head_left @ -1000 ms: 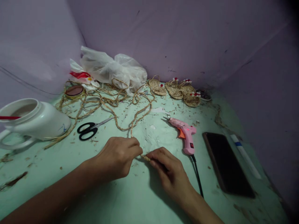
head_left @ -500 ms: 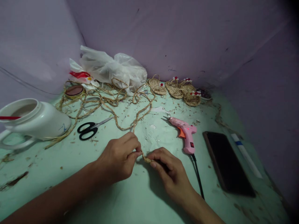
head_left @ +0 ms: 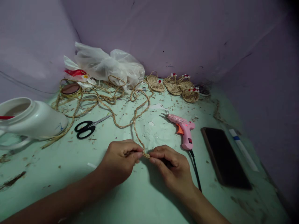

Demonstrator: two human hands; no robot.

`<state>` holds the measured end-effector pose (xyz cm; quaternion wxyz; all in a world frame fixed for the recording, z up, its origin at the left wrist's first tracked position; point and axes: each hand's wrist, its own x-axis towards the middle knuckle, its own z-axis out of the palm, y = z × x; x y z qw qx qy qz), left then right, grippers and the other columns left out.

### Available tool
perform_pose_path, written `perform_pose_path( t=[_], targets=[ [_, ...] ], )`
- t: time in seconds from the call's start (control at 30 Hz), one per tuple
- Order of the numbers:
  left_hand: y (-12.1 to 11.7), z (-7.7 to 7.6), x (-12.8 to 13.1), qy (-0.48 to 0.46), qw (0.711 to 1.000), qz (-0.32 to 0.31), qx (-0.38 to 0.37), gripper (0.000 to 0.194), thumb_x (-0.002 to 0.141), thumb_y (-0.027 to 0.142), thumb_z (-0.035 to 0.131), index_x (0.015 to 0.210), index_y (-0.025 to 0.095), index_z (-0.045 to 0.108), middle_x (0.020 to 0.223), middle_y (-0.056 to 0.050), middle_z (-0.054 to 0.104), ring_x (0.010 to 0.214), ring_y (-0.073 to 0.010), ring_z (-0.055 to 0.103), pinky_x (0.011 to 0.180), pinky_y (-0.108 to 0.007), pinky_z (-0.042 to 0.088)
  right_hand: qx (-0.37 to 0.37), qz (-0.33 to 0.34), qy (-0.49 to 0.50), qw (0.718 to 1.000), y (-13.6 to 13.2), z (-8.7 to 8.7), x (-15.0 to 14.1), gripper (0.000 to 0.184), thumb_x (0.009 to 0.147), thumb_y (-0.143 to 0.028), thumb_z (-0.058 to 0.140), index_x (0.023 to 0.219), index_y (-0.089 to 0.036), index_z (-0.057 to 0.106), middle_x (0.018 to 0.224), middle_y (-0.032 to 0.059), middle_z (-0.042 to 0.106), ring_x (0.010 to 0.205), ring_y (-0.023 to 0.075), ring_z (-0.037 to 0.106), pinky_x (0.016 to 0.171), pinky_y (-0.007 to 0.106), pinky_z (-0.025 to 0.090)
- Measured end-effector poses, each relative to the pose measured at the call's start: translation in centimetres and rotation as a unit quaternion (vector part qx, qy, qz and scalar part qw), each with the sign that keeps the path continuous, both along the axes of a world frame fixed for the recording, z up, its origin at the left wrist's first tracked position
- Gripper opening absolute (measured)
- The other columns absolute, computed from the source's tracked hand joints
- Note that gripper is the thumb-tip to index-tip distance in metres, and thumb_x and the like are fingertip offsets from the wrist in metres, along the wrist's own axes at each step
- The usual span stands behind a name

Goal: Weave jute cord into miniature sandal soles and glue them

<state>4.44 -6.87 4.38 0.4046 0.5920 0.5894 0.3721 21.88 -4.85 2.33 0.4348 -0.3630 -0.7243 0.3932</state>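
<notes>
A: Item one: the piece in hand, and its place?

B: Cord end [head_left: 146, 155], one, straw-coloured, worked into a small tight bundle. Place: over the middle of the bench [head_left: 140, 199], between left hand [head_left: 121, 158] and right hand [head_left: 174, 165]. Whether coiled or folded, we cannot tell at this size.

A: Grip, each side?

B: Left: thumb and forefinger pinched together on the braided cord [head_left: 135, 120], just where it enters the bundle. Right: thumb and fingers pinched on the bundle's opposite edge, no gap seen.

A: Portion done?

B: Slight, in our judgement. Little shows between the fingertips, so we enter the piece as barely begun.

A: Portion left?

B: Nearly the whole length, we judge. The cord runs up from the bundle and lies in loose loops across the back left, no cut visible to us. No beads show on our piece.

A: Stock for comparison?

B: Woven pieces [head_left: 173, 88], several, rounded, by the back wall, trimmed with red and white beads. We list these as finished; ours has none of their breadth.

A: Tools?

B: Glue gun [head_left: 183, 126], pink, lying to the right; scissors [head_left: 87, 128], black-handled, lying to the left. We hold neither.
</notes>
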Motion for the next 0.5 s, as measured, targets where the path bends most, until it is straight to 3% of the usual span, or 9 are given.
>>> perform_pose_path(
  t=[0.1,0.2,0.37,0.5],
  targets=[
    [0.1,-0.1,0.2,-0.120,0.981,0.039,-0.147,0.010,0.071,0.024,0.062,0.073,0.014,0.063,0.052,0.001,0.062,0.044,-0.0103,0.055,0.045,-0.022,0.046,0.035,0.000,-0.010,0.999,0.1,0.1,0.1,0.014,0.079,-0.008,0.061,0.082,-0.019,0.068,0.075,0.0036,0.066,0.069,0.0151,0.063,0.060,0.028,0.051],
    [0.4,-0.2,0.2,-0.216,0.945,0.057,-0.239,0.018,0.067,0.029,0.068,0.070,0.013,0.060,0.049,0.001,0.061,0.042,-0.0101,0.054,0.043,-0.021,0.045,0.097,0.009,-0.047,0.994,0.2,0.0,0.5,0.017,0.080,-0.005,0.057,0.085,-0.019,0.066,0.077,0.0055,0.066,0.071,0.0162,0.062,0.061,0.029,0.051],
    [0.7,0.0,0.1,-0.324,0.888,0.054,-0.321,0.025,0.062,0.031,0.074,0.066,0.012,0.058,0.054,0.000,0.061,0.045,-0.0093,0.056,0.043,-0.020,0.044,0.196,0.020,-0.129,0.972,0.1,-0.1,1.0,0.025,0.079,-0.001,0.050,0.091,-0.018,0.064,0.081,0.0090,0.066,0.073,0.0176,0.059,0.060,0.030,0.050],
    [0.4,-0.2,0.4,-0.353,0.867,0.050,-0.349,0.031,0.061,0.037,0.076,0.067,0.011,0.060,0.060,-0.003,0.063,0.047,-0.0100,0.056,0.043,-0.021,0.045,0.270,-0.016,-0.173,0.947,-0.1,0.2,0.9,0.019,0.082,-0.004,0.050,0.086,-0.018,0.064,0.076,0.0071,0.066,0.066,0.0161,0.058,0.054,0.027,0.047]
  ],
)
